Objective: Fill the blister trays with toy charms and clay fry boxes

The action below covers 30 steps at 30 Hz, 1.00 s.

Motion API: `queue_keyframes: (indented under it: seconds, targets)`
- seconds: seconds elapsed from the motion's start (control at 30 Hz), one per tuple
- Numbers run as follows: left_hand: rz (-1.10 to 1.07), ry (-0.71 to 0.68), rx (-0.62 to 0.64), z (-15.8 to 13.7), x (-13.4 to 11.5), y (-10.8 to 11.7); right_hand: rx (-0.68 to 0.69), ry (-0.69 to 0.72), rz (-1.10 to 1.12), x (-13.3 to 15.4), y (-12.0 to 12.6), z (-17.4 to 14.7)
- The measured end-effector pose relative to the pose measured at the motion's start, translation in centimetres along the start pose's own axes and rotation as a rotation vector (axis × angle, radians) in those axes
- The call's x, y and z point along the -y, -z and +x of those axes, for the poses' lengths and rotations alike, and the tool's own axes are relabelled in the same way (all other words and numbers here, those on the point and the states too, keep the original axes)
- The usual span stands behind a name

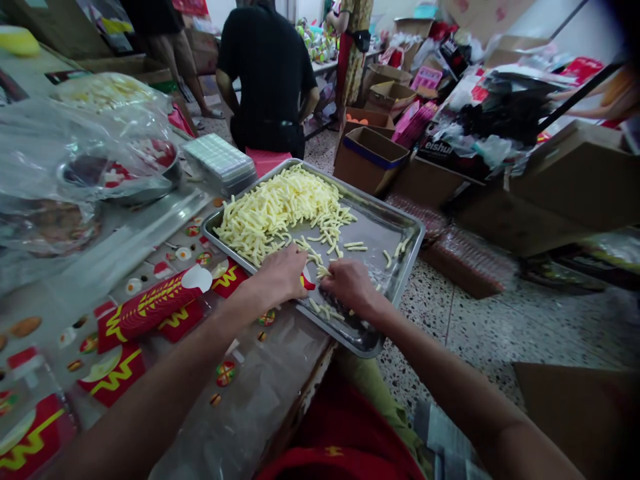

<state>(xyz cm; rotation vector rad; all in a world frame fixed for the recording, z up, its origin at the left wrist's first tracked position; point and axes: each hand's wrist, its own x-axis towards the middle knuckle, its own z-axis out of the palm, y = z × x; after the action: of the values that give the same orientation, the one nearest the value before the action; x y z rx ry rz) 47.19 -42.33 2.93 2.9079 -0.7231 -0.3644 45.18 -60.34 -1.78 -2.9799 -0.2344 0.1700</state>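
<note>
A metal tray holds a heap of pale yellow toy fries, piled toward its far left, with loose ones scattered on the bare part. Over the tray's near edge, my left hand is closed on a small red fry carton, mostly hidden by the fingers. Just right of it, my right hand is closed with fries showing at its fingertips, close to the carton's mouth. Flat red cartons with yellow zigzags lie on the table to the left, beside a stack of red cartons.
Clear plastic bags cover a metal bowl at the left. Clear plastic boxes are stacked behind the tray. A person in black sits ahead, back turned. Cardboard boxes crowd the right side of the speckled floor.
</note>
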Motion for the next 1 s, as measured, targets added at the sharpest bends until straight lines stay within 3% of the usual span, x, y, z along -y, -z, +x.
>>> queue_keyframes:
  seconds: [0.13, 0.27, 0.37, 0.5, 0.6, 0.67, 0.73, 0.83, 0.93, 1.0]
  targets:
    - [-0.047, -0.111, 0.032, 0.8, -0.9, -0.9, 0.024, 0.022, 0.147, 0.4, 1.3, -0.6]
    - [-0.226, -0.188, -0.091, 0.5, -1.8, -2.9, 0.047, 0.192, 0.348, 0.6, 2.1, -2.0]
    - [-0.4, -0.228, -0.144, 0.2, -2.0, -4.2, -0.015, 0.32, 0.593, 0.4, 1.7, -3.1]
    - [-0.567, -0.314, -0.167, 0.1, -1.6, -4.9, -0.083, 0.344, 0.715, -0.5, 1.4, -3.9]
    - [-0.635, -0.312, -0.226, 0.2, -1.1, -4.7, -0.073, 0.317, 0.77, -2.9, 2.5, -2.8]
    - [-0.665, -0.284, -0.253, 0.4, -0.7, -4.2, -0.114, 0.234, 0.689, -5.5, 3.3, -1.0]
    - [-0.696, -0.263, -0.26, 0.5, -0.3, -3.5, -0.2, 0.189, 0.455, -8.3, 3.4, 1.4]
    - [-0.738, -0.208, -0.272, 0.6, 0.4, -2.5, -0.148, 0.238, 0.108, -11.3, 2.8, 4.5]
    - [-0.726, -0.15, -0.3, 0.2, 1.1, -2.2, -0.056, 0.276, -0.005, -11.9, 2.6, 5.8]
    - [-0.691, -0.123, -0.313, -0.1, 1.5, -2.4, -0.072, 0.395, 0.008, -11.2, 3.3, 5.9]
